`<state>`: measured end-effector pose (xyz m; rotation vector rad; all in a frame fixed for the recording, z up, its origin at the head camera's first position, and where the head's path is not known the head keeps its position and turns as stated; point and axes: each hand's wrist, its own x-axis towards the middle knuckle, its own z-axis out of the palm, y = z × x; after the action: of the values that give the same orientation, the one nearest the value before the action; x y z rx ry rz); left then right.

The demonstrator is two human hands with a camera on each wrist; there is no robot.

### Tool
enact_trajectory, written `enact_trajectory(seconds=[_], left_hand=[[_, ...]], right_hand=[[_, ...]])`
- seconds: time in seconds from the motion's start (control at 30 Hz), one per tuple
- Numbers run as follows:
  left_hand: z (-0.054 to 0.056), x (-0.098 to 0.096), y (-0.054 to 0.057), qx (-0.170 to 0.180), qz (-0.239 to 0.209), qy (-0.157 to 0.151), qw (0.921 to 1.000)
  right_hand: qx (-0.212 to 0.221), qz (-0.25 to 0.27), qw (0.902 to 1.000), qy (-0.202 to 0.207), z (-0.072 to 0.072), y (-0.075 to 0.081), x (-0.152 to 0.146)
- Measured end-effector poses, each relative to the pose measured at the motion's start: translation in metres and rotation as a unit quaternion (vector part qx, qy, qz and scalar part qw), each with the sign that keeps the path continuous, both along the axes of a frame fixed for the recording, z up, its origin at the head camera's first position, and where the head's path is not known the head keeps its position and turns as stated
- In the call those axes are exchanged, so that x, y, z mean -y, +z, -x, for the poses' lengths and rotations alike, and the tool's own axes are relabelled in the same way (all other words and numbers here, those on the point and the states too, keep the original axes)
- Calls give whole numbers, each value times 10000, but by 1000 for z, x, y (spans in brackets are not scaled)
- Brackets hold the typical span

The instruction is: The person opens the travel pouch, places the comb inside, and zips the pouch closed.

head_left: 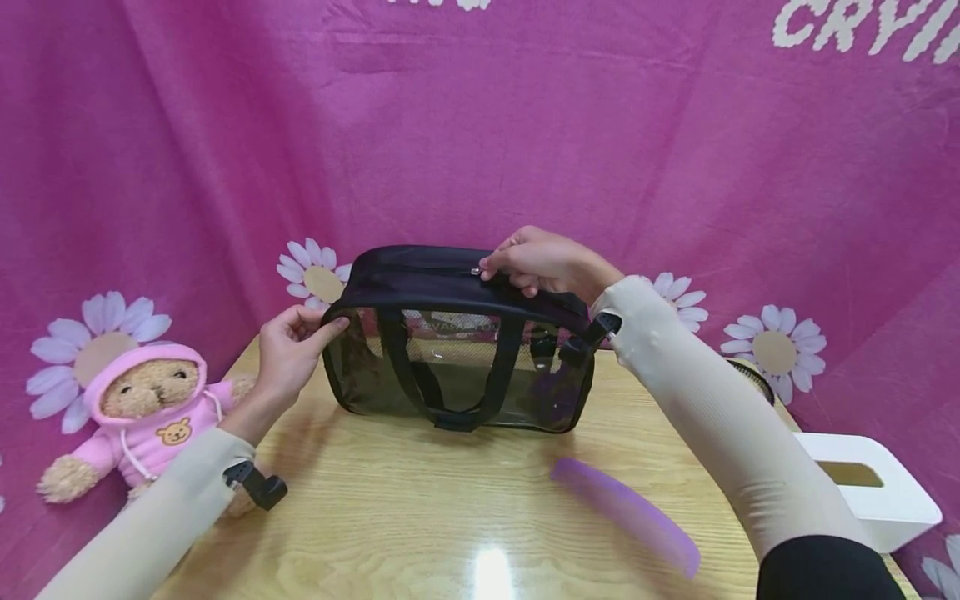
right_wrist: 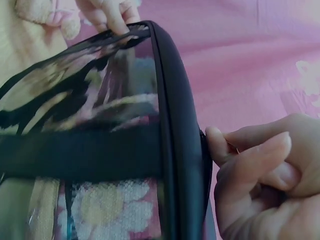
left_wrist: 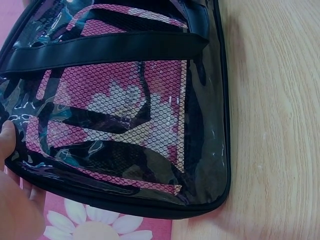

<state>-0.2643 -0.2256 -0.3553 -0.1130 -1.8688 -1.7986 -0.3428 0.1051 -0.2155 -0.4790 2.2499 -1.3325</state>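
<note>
A see-through bag [head_left: 465,375] with black trim stands upright on the table, its black strap handle [head_left: 457,421] hanging down the front. My left hand [head_left: 288,354] pinches the bag's upper left corner, thumb on the front side. Along the black top, my right hand [head_left: 551,262] pinches a small metal zipper pull [head_left: 476,271] between thumb and fingers. In the right wrist view the right hand [right_wrist: 270,175] hides the pull. Mesh shows through the clear side [left_wrist: 120,95] in the left wrist view. How far the zipper is parted I cannot tell.
A purple comb-like strip [head_left: 630,512] lies on the wooden table [head_left: 375,500] in front of the bag. At the left sits a teddy bear [head_left: 153,417] in a pink hoodie. A white box [head_left: 892,492] with a slot is at the right edge. Behind hangs a pink cloth [head_left: 600,150].
</note>
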Motion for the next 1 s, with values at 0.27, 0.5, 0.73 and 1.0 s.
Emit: enact_trajectory(seconds=[0.27, 0.5, 0.73, 1.0], left_hand=[[1, -3, -1, 23, -78, -40, 10000], [2, -3, 0, -14, -52, -123, 9999], [1, 0, 1, -20, -57, -76, 10000], [0, 2, 0, 117, -34, 5, 9999]], right_hand=[[9, 16, 10000, -78, 1, 6, 38], [53, 2, 10000, -60, 3, 11, 64], [82, -56, 9999, 55, 3, 16, 93], [217, 27, 9998, 38, 2, 15, 117]])
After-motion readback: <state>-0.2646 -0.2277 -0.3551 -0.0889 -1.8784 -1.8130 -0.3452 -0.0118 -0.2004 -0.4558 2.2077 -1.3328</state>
